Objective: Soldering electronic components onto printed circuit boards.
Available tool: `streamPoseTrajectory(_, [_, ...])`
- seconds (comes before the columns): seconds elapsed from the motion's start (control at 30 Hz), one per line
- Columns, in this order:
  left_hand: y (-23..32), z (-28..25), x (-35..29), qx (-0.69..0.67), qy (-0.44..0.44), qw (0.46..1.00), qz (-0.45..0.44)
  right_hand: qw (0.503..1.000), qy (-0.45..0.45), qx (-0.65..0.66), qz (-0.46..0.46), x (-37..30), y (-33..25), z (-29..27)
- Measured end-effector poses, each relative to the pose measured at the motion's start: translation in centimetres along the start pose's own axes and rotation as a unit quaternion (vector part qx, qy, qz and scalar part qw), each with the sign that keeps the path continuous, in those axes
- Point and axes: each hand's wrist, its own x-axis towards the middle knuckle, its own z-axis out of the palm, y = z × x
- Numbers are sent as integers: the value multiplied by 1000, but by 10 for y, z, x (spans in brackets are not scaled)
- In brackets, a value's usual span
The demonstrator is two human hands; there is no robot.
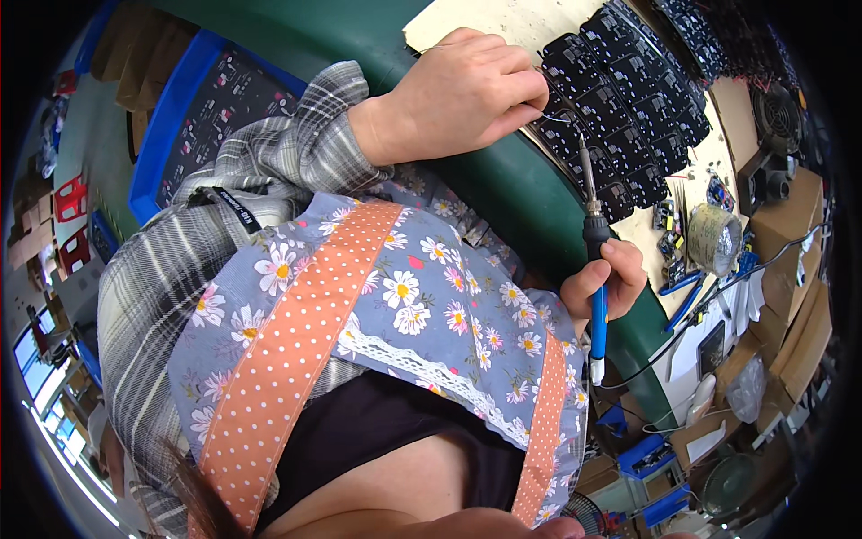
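Observation:
My right hand (611,277) grips a soldering iron (596,232) with a black and blue handle, its metal tip pointing away from me over the boards. Pinched in my left hand (462,94) is a thin solder wire (555,118); its end shows just past the fingertips, close to the iron's tip. Beneath both lies a panel of black circuit boards (620,108), set in rows on a pale sheet (453,25). Whether the tip touches a board, I cannot tell.
The green table (503,184) has a roll of tape (715,239), small electronic parts and blue-handled pliers (684,295) at the right. A black cord (718,292) trails from the iron. Cardboard boxes (790,242) stand far right; a blue bin (171,135) sits left.

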Motion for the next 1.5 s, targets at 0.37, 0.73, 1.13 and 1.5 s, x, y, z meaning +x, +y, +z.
streamPoseTrajectory(0.37, [1, 9, -2, -16, 1, 1000, 0, 999, -11, 4, 34, -2, 0, 6])
streamPoseTrajectory(0.73, [-9, -5, -8, -10, 30, 999, -7, 999, 11, 23, 42, -7, -2, 7])
streamPoseTrajectory(1.13, [-15, -2, -18, -18, 22, 999, -44, 999, -21, 30, -8, -4, 8, 14])
streamPoseTrajectory(1.5, [-1, -7, -12, -36, -1, 999, -16, 995, -22, -31, -88, -2, -4, 1])
